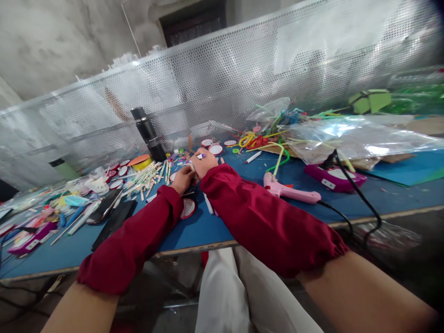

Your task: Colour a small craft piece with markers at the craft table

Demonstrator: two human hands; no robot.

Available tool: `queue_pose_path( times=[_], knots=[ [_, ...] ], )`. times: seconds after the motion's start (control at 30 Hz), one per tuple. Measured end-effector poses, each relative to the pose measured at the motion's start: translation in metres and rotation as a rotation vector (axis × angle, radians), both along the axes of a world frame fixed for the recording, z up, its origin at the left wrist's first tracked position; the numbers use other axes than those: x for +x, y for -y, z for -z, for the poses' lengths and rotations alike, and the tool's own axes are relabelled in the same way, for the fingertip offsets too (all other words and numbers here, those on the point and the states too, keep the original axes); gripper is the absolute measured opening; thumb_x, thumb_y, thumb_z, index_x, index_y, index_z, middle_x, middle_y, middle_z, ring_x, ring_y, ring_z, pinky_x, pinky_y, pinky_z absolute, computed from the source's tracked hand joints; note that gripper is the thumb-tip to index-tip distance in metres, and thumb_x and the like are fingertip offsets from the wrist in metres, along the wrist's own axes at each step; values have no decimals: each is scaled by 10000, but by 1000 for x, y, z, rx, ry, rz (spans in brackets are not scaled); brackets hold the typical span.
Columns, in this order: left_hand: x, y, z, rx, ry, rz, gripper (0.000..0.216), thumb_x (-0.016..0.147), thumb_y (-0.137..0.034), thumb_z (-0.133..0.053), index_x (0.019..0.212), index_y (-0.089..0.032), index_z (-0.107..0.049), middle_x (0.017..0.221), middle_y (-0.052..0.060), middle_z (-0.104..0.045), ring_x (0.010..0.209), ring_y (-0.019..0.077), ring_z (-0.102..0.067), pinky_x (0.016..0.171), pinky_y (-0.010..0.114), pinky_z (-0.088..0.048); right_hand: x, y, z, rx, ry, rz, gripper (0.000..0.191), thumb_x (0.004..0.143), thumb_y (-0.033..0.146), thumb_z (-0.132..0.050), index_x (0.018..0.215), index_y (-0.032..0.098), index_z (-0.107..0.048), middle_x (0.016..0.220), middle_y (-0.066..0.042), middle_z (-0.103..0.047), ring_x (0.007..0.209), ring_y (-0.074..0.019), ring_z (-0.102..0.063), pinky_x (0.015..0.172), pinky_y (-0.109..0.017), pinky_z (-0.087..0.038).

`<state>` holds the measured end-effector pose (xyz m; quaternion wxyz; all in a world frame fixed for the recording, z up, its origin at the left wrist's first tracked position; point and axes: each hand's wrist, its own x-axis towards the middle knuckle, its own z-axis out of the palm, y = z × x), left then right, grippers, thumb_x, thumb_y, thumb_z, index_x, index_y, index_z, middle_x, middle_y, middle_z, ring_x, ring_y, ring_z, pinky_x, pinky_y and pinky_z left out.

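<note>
Head view: right hand (pixel 207 163), grip closed round a purple-ended marker (pixel 201 157); left hand (pixel 185 179), I cannot tell.

A black bottle (pixel 150 135) stands before a perforated metal panel (pixel 222 74); at right, clear plastic sheeting (pixel 367 134) lies behind a purple socket block (pixel 317 175) on the blue table (pixel 253 215).

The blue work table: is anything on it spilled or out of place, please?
The pale, thin, wood-like sticks lie in a loose, crisscrossed heap left of the bare left hand; they look possibly spilled, pointing many ways.
</note>
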<state>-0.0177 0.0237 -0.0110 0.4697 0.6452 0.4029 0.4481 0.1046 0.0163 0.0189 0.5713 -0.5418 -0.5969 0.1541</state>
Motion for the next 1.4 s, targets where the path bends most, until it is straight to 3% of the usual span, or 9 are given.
queue_pose_path(
  times=[1.4],
  knots=[
    [1, 2, -2, 5, -19, -10, 242, 732, -366, -710, 741, -164, -578, 549, -21, -572, 442, 90, -466, 455, 228, -329, 1, 0, -1, -10, 5, 9, 146, 798, 340, -509, 692, 240, -507, 674, 35, -529, 633, -142, -448, 582, -275, -299]
  ],
)
